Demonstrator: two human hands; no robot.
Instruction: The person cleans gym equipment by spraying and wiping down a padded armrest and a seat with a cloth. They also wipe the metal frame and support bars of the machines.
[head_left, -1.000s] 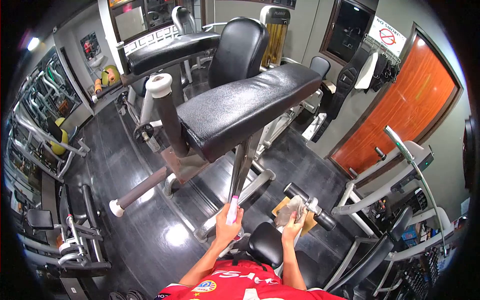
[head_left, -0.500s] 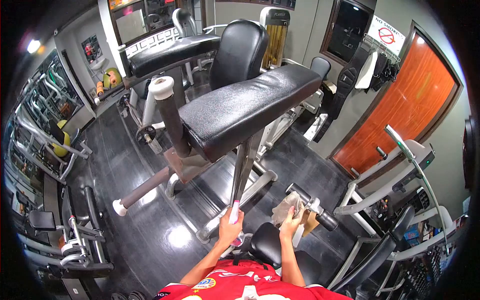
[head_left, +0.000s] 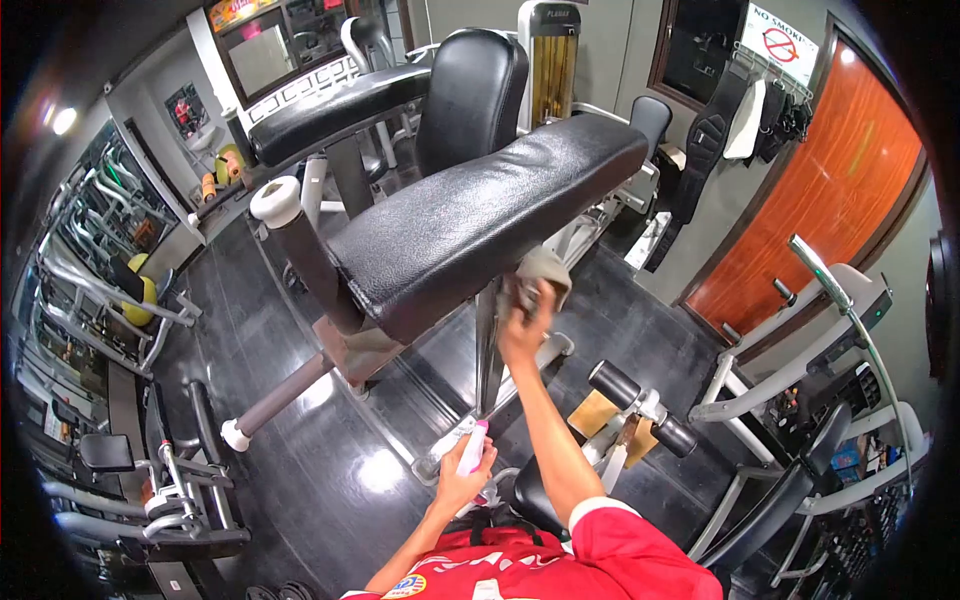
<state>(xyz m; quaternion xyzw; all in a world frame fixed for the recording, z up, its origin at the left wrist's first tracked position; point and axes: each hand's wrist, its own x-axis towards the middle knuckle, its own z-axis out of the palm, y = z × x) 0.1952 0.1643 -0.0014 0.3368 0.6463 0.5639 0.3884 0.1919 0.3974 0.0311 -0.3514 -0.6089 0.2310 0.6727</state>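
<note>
Your right hand [head_left: 522,335] is curled around a gray cloth [head_left: 548,270], close to the metal post [head_left: 486,355]. The black pad [head_left: 480,220] blocks the way up. Your left hand [head_left: 461,484] is wrapped around a white-and-pink bottle [head_left: 471,456], lower down.

Dark, glossy floor [head_left: 228,305], shining in white patches. Plain grey painted wall [head_left: 612,62]; toward the right, dark-framed rectangular window [head_left: 694,52], white rectangular no-smoking sign [head_left: 783,45], orange-brown wooden door [head_left: 815,215]. Far left: small round white light [head_left: 65,121], lit.
</note>
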